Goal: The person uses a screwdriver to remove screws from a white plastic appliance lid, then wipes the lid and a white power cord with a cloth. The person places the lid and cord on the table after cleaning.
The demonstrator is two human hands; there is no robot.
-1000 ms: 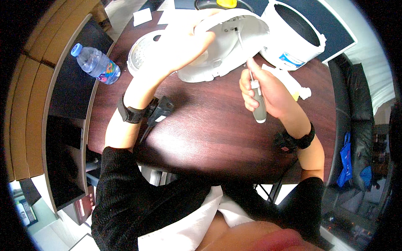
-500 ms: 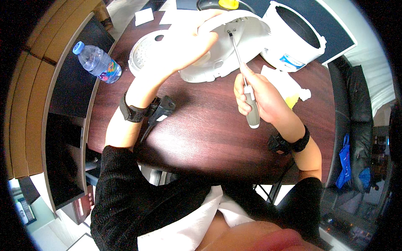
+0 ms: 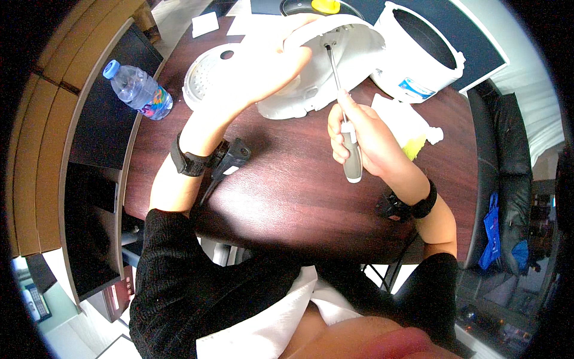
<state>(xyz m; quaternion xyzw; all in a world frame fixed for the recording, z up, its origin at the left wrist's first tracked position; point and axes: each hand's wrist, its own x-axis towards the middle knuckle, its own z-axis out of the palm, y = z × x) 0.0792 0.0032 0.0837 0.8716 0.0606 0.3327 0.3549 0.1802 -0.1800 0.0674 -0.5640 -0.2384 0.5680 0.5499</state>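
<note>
Bench: dark red-brown, wood-grained, glossy, glaring white toward the near left.
White shell: at the far side of the bench, near the middle; curved and tilted, hollow inner face turned toward the body.
White tub: just to the right of the shell, open at the top, marked with a blue-and-white label.
Bottle: clear, blue-capped, at the bench's left edge, well apart from both grips.
Perforated disc: white, pierced by many small holes and one larger dark one, partly hidden behind the left arm.
Left grip: pinching the left rim of the shell, thumb on the inner side, partly washed out by glare.
Right grip: wrapped firmly round the screwdriver, near the top of the handle.
White-and-yellow piece: lying just behind the right grip, partly covered.
Screwdriver: grey-handled, slanting up and away into the shell.
Wrist straps: black, one on each arm.
Screwdriver tip: at a small dark spot inside the shell, near the upper rim; seated or merely touching, cannot tell.
</note>
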